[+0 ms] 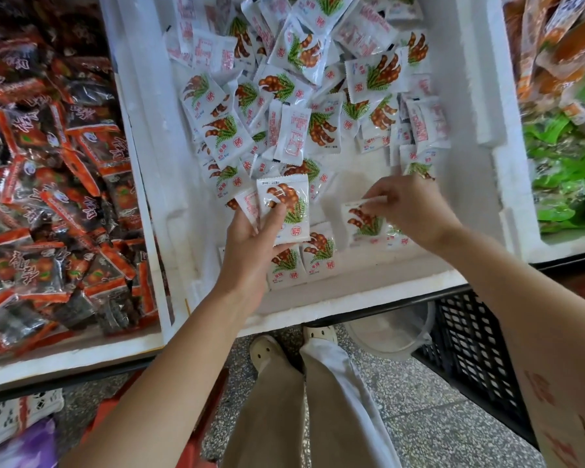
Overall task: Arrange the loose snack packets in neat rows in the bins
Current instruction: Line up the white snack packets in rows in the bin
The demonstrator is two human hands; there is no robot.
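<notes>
Now: both hands are working packets inside the white foam bin (352, 298).

Left hand (250, 238) is holding a front packet (294, 214) face up over the bin's near-left part, its fingers (274, 214) curling round it with the thumb lying on the printed side. A back packet (249, 206) is showing just behind it in the same grip. Right hand (409, 204) is pinching the top edge of a tilted packet (362, 221) over the bin's near-right floor. A short row of packets (301, 261) is lying flat against the bin's near wall. A loose heap (301, 96) is filling the bin's far half. Red-and-black packets (48, 197) are lying left of the bin, green packets (571, 184) right of it.
</notes>
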